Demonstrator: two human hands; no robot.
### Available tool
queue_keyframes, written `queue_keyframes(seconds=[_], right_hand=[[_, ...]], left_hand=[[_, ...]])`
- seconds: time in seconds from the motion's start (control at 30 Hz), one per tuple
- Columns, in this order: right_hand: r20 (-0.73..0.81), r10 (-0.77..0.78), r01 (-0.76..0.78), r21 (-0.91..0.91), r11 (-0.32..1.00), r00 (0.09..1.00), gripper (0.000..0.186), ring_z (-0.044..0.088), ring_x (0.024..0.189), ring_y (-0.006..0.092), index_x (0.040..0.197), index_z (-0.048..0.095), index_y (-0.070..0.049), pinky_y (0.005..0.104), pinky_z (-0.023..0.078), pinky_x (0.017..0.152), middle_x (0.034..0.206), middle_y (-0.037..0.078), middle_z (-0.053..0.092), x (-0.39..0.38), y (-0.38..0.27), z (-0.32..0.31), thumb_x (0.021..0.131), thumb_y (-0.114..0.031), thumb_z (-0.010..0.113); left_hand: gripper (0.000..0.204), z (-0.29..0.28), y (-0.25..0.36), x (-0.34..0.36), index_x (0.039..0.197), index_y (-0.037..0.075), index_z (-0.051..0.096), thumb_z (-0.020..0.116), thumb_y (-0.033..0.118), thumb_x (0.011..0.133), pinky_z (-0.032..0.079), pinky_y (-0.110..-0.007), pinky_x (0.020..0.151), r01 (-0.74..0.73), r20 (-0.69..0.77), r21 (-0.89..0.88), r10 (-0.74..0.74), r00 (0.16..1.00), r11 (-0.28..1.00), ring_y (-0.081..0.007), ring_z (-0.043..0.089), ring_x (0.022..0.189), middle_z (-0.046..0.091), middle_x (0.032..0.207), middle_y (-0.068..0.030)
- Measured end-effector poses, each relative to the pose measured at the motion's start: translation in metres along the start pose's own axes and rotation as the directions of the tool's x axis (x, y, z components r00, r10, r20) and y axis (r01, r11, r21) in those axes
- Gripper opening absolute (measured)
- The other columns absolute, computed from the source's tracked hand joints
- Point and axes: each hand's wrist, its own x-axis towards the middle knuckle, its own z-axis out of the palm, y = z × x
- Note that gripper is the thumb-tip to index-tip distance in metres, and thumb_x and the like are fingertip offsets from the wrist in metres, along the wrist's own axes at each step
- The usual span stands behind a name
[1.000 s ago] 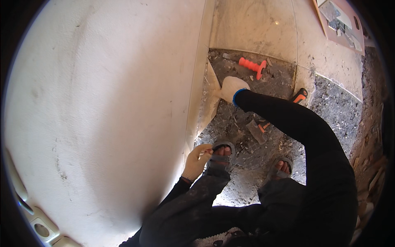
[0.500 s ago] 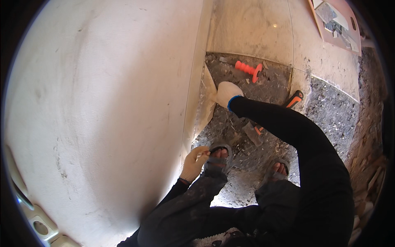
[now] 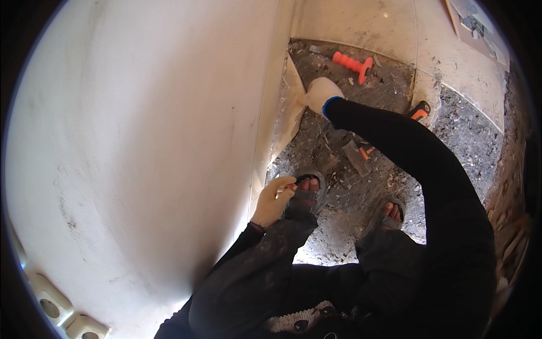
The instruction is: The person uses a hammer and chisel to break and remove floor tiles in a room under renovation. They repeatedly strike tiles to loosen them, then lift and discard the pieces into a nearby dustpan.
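My right hand [image 3: 320, 94], in a white glove with a blue cuff, grips the top edge of a pale skirting tile piece [image 3: 291, 107] that leans away from the foot of the white wall [image 3: 141, 141]. My left hand [image 3: 274, 200] is bare and hangs beside my left knee, near the wall, with fingers loosely curled and nothing visible in it. My feet in grey sandals [image 3: 307, 192] stand on the rough stripped floor [image 3: 361, 186].
An orange chisel grip [image 3: 351, 63] lies on the stripped floor near the corner. A tool with an orange and black handle [image 3: 418, 111] lies partly behind my right arm. Pale floor tiles [image 3: 451, 68] remain farther out. Rubble lies at the right edge. White sockets [image 3: 56, 311] sit at lower left.
My right hand has moved slightly up the picture with the skirting piece held in it. My left hand has barely moved.
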Motion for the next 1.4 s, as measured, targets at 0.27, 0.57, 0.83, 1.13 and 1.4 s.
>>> queue_keyframes(seconds=[0.27, 0.57, 0.83, 1.13, 1.4], right_hand=[[0.029, -0.071, 0.071, 0.015, 0.997, 0.997, 0.044, 0.075, 0.099, 0.0489, 0.092, 0.081, 0.007, 0.0538, 0.058, 0.093, 0.095, 0.034, 0.074, -0.007, 0.002, -0.001, 0.087, -0.036, 0.074], [0.106, -0.081, 0.097, -0.154, 0.983, 0.991, 0.038, 0.077, 0.099, 0.0452, 0.100, 0.082, 0.005, 0.0528, 0.060, 0.089, 0.102, 0.031, 0.077, 0.002, -0.007, -0.011, 0.091, -0.030, 0.071], [0.024, -0.473, 0.456, -0.317, 0.832, 0.880, 0.024, 0.076, 0.095, 0.0392, 0.103, 0.077, -0.007, 0.0536, 0.061, 0.081, 0.101, 0.018, 0.076, -0.067, -0.031, 0.009, 0.094, -0.029, 0.071], [0.407, -0.772, 0.871, -0.171, 0.461, 0.488, 0.016, 0.080, 0.090, 0.0323, 0.097, 0.082, -0.010, 0.0459, 0.062, 0.077, 0.091, 0.010, 0.081, -0.129, -0.052, 0.120, 0.089, -0.020, 0.072], [0.502, -0.766, 0.914, -0.269, 0.303, 0.401, 0.016, 0.081, 0.080, 0.0300, 0.085, 0.083, -0.010, 0.0453, 0.063, 0.067, 0.082, 0.011, 0.080, -0.117, -0.063, 0.119, 0.085, -0.022, 0.073]], left_hand=[[0.033, 0.000, 0.000, -0.007, 0.133, 0.002, 0.071, 0.068, 0.012, 0.102, 0.055, -0.035, 0.103, 0.039, 0.057, -0.082, -0.034, 0.998, 0.996, -0.0194, 0.073, 0.114, 0.077, 0.118, -0.0104], [0.033, -0.002, -0.058, -0.010, 0.115, -0.001, 0.078, 0.078, 0.025, 0.095, 0.058, -0.036, 0.094, 0.327, -0.251, 0.080, -0.298, 0.921, 0.942, -0.0221, 0.075, 0.103, 0.080, 0.109, -0.0136], [0.040, 0.008, -0.083, -0.025, 0.108, -0.002, 0.079, 0.078, 0.034, 0.091, 0.060, -0.039, 0.088, 0.106, -0.432, 0.230, 0.004, 0.902, 0.968, -0.0283, 0.077, 0.096, 0.079, 0.099, -0.0179], [0.046, 0.011, -0.098, -0.029, 0.114, -0.002, 0.077, 0.067, 0.041, 0.098, 0.058, -0.050, 0.094, 0.314, -0.347, 0.252, -0.217, 0.912, 0.915, -0.0447, 0.076, 0.107, 0.078, 0.109, -0.0293], [0.039, 0.009, -0.105, -0.027, 0.112, -0.001, 0.076, 0.065, 0.033, 0.100, 0.058, -0.045, 0.086, 0.266, -0.321, 0.232, -0.185, 0.929, 0.936, -0.0373, 0.077, 0.097, 0.078, 0.099, -0.0250]])
